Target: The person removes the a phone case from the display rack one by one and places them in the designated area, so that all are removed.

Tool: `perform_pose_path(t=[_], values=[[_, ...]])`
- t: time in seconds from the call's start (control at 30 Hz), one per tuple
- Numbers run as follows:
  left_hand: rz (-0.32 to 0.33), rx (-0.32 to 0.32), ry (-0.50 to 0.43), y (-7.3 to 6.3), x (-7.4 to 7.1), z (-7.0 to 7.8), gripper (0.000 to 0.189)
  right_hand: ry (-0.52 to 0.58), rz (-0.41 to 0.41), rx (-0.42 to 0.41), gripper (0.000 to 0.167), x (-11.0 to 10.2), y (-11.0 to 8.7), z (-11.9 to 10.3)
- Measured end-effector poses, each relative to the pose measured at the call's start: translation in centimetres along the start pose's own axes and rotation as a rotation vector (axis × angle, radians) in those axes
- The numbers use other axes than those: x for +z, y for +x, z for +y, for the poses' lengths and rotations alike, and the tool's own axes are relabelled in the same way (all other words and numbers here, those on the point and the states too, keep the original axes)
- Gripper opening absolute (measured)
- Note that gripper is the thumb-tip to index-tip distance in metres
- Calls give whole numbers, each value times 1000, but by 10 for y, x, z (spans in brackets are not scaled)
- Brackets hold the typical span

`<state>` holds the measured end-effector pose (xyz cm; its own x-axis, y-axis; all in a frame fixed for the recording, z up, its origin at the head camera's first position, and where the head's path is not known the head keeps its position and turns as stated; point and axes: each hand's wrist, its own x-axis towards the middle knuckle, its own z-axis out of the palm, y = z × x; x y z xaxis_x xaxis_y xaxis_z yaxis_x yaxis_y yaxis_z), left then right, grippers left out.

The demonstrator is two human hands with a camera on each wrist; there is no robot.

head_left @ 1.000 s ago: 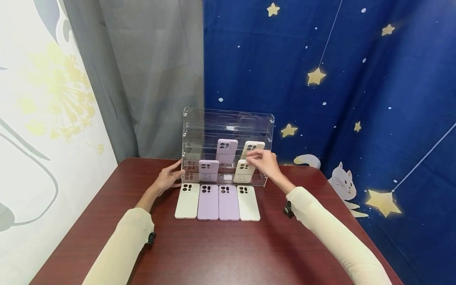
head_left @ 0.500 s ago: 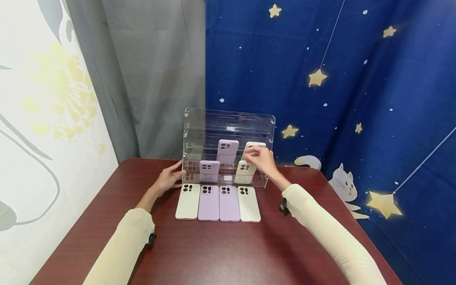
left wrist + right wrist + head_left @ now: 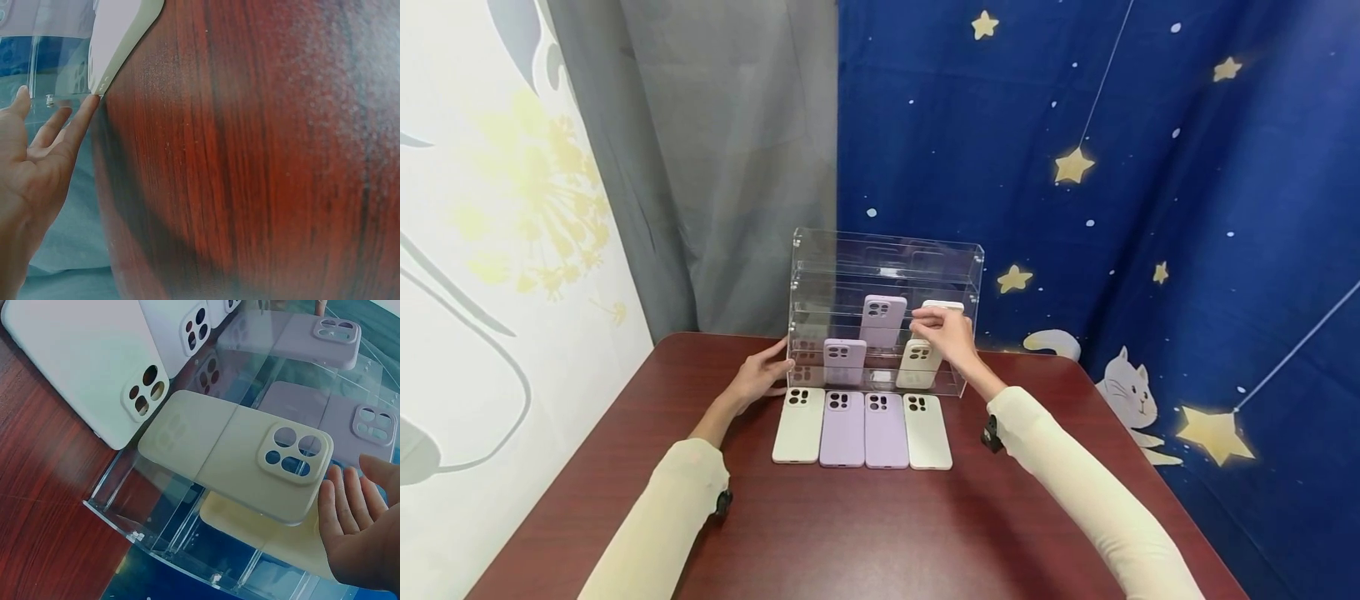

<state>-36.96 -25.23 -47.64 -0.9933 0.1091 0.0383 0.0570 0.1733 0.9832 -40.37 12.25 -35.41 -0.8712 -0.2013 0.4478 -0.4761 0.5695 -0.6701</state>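
Note:
A clear tiered acrylic rack (image 3: 887, 272) stands on the table. My left hand (image 3: 756, 377) rests against its left side with fingers extended. In the left wrist view, one fingertip of that hand (image 3: 47, 150) meets a white case's corner. My right hand (image 3: 947, 337) hovers before a cream phone case (image 3: 943, 305) in the second tier, partly hiding it. Below stands another cream case (image 3: 917, 365) in the front tier. In the right wrist view, the fingers of the right hand (image 3: 365, 525) are loosely bent beside the front cream case's (image 3: 240, 450) top edge, with nothing visible between them.
Purple cases stand in the front tier (image 3: 844, 360) and second tier (image 3: 883, 321). Before the rack lies a row: a white case (image 3: 799, 429), two purple cases (image 3: 842, 433), and a white case (image 3: 929, 435). Curtains hang behind the brown table (image 3: 850, 533).
My right hand has shifted slightly left across the second-tier cream case, covering its camera cutouts. The left hand stays at the rack's side. The head view has shifted a little.

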Motion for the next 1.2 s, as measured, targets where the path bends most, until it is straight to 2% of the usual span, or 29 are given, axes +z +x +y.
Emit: perform_pose_path(t=[0.5,0.7,0.87,1.2], values=[[14,5,12,-4,0,4,68,113,-14,-1,37,13,6,-5],[10,-2,1,-3,1,3,67,138,-18,42,40,19,7,-9],[5,-1,-6,-2,1,1,66,143,-11,62,41,24,9,-10],[-18,16,3,-5,-1,3,65,98,20,46,36,33,14,-12]])
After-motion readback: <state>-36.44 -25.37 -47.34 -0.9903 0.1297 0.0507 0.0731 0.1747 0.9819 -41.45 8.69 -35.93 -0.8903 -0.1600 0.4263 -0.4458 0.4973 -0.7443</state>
